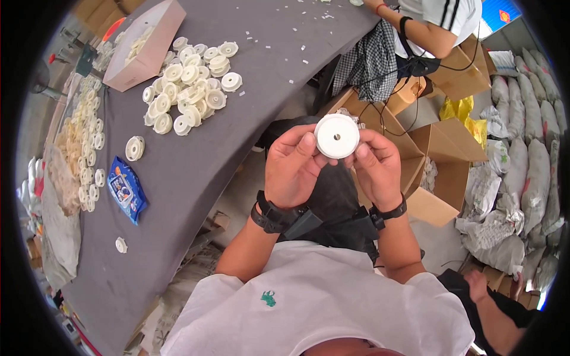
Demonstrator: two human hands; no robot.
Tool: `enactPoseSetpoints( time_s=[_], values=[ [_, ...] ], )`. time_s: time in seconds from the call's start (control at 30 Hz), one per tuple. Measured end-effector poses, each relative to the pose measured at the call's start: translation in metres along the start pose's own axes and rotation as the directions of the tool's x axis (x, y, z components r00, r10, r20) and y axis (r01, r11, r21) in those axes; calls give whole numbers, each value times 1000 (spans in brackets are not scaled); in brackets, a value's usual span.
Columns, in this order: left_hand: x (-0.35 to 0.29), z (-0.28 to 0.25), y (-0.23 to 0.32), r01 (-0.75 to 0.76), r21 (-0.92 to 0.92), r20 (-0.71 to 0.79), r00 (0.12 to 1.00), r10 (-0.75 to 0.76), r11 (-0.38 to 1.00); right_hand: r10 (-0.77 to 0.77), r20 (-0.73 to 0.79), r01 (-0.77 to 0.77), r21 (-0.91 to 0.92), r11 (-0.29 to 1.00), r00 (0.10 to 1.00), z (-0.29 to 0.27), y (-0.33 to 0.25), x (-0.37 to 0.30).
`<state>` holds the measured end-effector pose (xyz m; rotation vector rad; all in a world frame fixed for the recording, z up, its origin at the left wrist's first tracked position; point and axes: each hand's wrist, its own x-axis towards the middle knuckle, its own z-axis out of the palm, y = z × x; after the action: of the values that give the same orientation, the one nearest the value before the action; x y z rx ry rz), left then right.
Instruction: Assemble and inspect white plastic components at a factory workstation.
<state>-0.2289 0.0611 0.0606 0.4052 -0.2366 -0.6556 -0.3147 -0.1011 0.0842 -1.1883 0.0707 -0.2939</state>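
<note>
Both hands hold up one round white plastic spool [336, 136] with a small hole at its centre, its flat face toward me. My left hand [292, 168] grips its left rim, thumb in front and fingers behind. On the opposite rim, the thumb and fingers of my right hand [377, 168] pinch it. The back of the spool is hidden. A heap of similar cream-white spools [190, 83] lies on the grey-covered table [196, 172] to the left, and a single spool [135, 148] rests nearer, beside a blue wipes packet [126, 188].
A pink-white box [145, 44] with parts stands behind the heap. Rows of spools [89, 154] line the table's far left. Open cardboard boxes [445, 160] stand to my right, near stacked white sacks [534, 184]. A co-worker [436, 26] sits at the upper right; another person's arm [493, 314] shows lower right.
</note>
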Motion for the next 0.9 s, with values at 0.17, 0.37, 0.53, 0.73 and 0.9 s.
enactPoseSetpoints(
  time_s=[0.17,0.37,0.53,0.73,0.9],
  values=[
    [6,-5,-2,15,-17,-2,1000,-15,1000,19,-1,-19,29,999,1000,-2,1,4],
    [9,-7,-1,13,6,-1,1000,-13,1000,42,3,-42,96,994,999,0,-1,10],
    [14,-8,-15,96,101,-6,995,-96,990,60,-12,-58,115,992,998,-19,4,0],
    [42,-19,-12,206,282,-41,978,-202,937,43,-445,-154,-217,964,895,-110,11,-12],
    [78,-28,-14,239,438,32,959,-281,867,-91,-503,-369,-734,570,860,-199,31,-42]
  ],
)
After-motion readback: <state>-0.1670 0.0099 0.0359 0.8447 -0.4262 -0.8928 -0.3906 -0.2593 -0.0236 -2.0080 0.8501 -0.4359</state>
